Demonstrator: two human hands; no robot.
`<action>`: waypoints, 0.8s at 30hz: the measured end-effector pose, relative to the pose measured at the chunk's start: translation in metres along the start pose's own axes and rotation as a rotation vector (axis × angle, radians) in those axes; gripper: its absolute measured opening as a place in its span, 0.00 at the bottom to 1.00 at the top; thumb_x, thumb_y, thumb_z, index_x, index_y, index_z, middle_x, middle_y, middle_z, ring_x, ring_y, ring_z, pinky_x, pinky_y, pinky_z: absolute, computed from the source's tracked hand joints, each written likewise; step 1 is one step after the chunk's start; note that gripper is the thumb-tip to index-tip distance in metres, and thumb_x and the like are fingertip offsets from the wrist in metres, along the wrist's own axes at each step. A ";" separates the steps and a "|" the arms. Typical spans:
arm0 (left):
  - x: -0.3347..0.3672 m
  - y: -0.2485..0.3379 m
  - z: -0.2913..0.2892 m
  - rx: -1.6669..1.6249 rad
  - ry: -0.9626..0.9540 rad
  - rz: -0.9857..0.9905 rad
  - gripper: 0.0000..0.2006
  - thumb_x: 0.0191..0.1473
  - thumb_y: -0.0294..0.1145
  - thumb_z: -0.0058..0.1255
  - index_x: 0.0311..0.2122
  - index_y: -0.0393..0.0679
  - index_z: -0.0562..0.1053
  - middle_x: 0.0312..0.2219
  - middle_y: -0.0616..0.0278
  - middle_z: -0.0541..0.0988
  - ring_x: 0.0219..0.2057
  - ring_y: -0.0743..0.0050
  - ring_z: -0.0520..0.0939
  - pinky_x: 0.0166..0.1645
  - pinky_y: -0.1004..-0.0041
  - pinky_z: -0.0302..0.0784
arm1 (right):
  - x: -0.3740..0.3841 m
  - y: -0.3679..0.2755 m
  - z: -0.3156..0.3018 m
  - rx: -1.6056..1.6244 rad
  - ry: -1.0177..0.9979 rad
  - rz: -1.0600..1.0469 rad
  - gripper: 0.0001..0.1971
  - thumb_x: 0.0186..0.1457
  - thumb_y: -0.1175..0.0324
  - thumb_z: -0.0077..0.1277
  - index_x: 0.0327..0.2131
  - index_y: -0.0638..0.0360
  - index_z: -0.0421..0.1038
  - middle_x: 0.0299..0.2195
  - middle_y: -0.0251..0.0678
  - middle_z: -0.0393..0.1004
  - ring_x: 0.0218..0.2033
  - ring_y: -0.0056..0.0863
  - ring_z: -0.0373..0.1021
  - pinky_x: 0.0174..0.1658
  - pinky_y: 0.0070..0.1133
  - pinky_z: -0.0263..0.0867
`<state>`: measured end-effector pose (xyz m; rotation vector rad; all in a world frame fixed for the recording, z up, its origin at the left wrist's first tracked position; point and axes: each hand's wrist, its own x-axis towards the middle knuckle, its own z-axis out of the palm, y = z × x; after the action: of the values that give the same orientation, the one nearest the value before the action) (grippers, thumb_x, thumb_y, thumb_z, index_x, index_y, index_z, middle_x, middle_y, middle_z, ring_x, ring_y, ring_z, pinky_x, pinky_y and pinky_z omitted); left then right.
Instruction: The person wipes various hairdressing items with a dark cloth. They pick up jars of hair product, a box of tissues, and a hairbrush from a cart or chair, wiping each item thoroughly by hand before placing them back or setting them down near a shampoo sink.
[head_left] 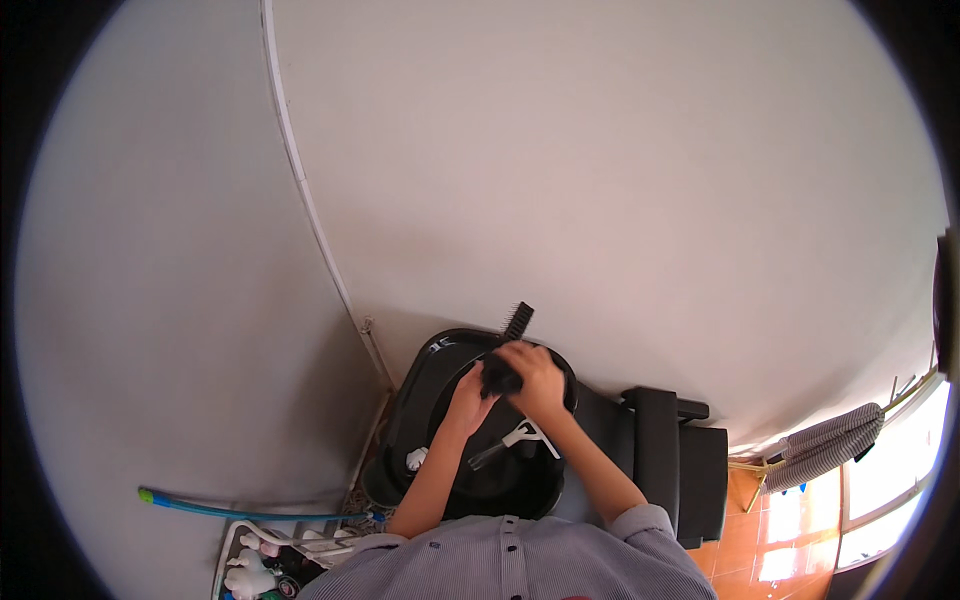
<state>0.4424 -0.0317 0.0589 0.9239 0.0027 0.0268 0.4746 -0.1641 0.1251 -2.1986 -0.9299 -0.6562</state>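
A black hairbrush (518,322) pokes up past my hands, its toothed head toward the wall. Its lower part runs into a dark clump (500,374) between my palms; whether this is part of the brush or another thing, I cannot make out. My left hand (468,400) is closed around the clump from the left. Over its top and right side bends my right hand (535,378), slightly blurred, with fingers curled. Both hands are above a black wash basin (425,385). Inside the basin, below my hands, lie a white sprayer-like handle (520,433) and a dark grey piece (487,456).
A small white fitting (416,459) sits at the basin's left side. Right of the basin stands a black padded chair (655,460). A blue hose (240,510) and a rack with bottles (250,575) are at lower left. Striped cloth (825,447) hangs at right.
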 end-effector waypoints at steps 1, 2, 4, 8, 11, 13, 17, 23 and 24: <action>0.001 0.002 -0.001 -0.192 -0.071 0.008 0.32 0.52 0.57 0.35 0.50 0.37 0.63 0.48 0.56 0.68 0.49 0.67 0.69 0.57 0.68 0.61 | -0.007 -0.007 0.003 0.025 -0.063 -0.002 0.25 0.28 0.74 0.56 0.38 0.47 0.71 0.38 0.27 0.70 0.36 0.33 0.67 0.37 0.26 0.68; 0.002 0.004 -0.001 -0.383 -0.142 0.016 0.38 0.50 0.65 0.29 0.52 0.36 0.61 0.48 0.57 0.68 0.50 0.66 0.68 0.58 0.67 0.60 | -0.010 -0.012 0.003 0.050 -0.126 -0.004 0.24 0.29 0.73 0.56 0.38 0.46 0.72 0.37 0.26 0.71 0.36 0.33 0.67 0.37 0.26 0.67; -0.002 0.004 -0.003 -0.350 -0.112 0.028 0.45 0.45 0.70 0.22 0.52 0.35 0.60 0.49 0.56 0.67 0.51 0.65 0.67 0.58 0.66 0.59 | -0.005 -0.013 0.001 0.042 -0.118 -0.025 0.23 0.29 0.73 0.56 0.38 0.46 0.72 0.37 0.26 0.71 0.35 0.33 0.67 0.36 0.25 0.68; -0.001 -0.009 -0.001 -0.297 0.024 0.010 0.45 0.46 0.71 0.21 0.53 0.35 0.60 0.53 0.52 0.64 0.55 0.65 0.63 0.60 0.67 0.55 | 0.003 -0.006 0.004 -0.057 0.095 0.163 0.22 0.28 0.73 0.56 0.36 0.47 0.72 0.36 0.28 0.71 0.34 0.33 0.67 0.34 0.25 0.67; -0.009 0.000 -0.005 -0.471 -0.069 0.077 0.45 0.48 0.70 0.19 0.53 0.35 0.60 0.53 0.51 0.63 0.55 0.64 0.63 0.60 0.67 0.53 | -0.021 -0.033 0.006 0.063 -0.096 0.037 0.23 0.28 0.73 0.57 0.36 0.47 0.72 0.35 0.28 0.71 0.34 0.32 0.67 0.35 0.25 0.67; -0.018 0.007 -0.006 -0.589 -0.127 0.130 0.44 0.49 0.70 0.18 0.51 0.35 0.62 0.52 0.49 0.64 0.52 0.59 0.66 0.60 0.66 0.55 | -0.032 -0.039 0.004 0.178 -0.188 0.007 0.23 0.28 0.73 0.57 0.36 0.47 0.72 0.36 0.28 0.71 0.36 0.32 0.68 0.37 0.25 0.67; -0.031 0.008 -0.003 -0.424 0.056 0.035 0.42 0.49 0.69 0.18 0.49 0.36 0.64 0.48 0.52 0.69 0.48 0.61 0.70 0.56 0.66 0.60 | -0.031 -0.037 -0.001 0.203 -0.072 0.019 0.23 0.29 0.73 0.56 0.37 0.49 0.72 0.37 0.28 0.71 0.36 0.31 0.68 0.38 0.25 0.67; -0.044 -0.029 -0.016 0.065 0.323 0.269 0.23 0.60 0.49 0.27 0.46 0.42 0.67 0.33 0.63 0.73 0.35 0.79 0.75 0.40 0.76 0.71 | -0.031 -0.045 -0.003 0.204 -0.153 -0.045 0.25 0.28 0.73 0.57 0.39 0.48 0.70 0.38 0.27 0.70 0.37 0.32 0.67 0.38 0.26 0.67; -0.048 -0.028 -0.015 0.171 0.363 0.224 0.18 0.60 0.42 0.30 0.46 0.42 0.66 0.33 0.63 0.72 0.30 0.81 0.73 0.34 0.79 0.70 | -0.031 -0.042 -0.002 0.210 -0.156 -0.046 0.25 0.28 0.73 0.57 0.39 0.48 0.70 0.38 0.27 0.70 0.37 0.32 0.67 0.38 0.26 0.67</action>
<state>0.3950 -0.0382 0.0270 1.0759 0.2411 0.4071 0.4235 -0.1568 0.1222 -2.0678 -1.0806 -0.3917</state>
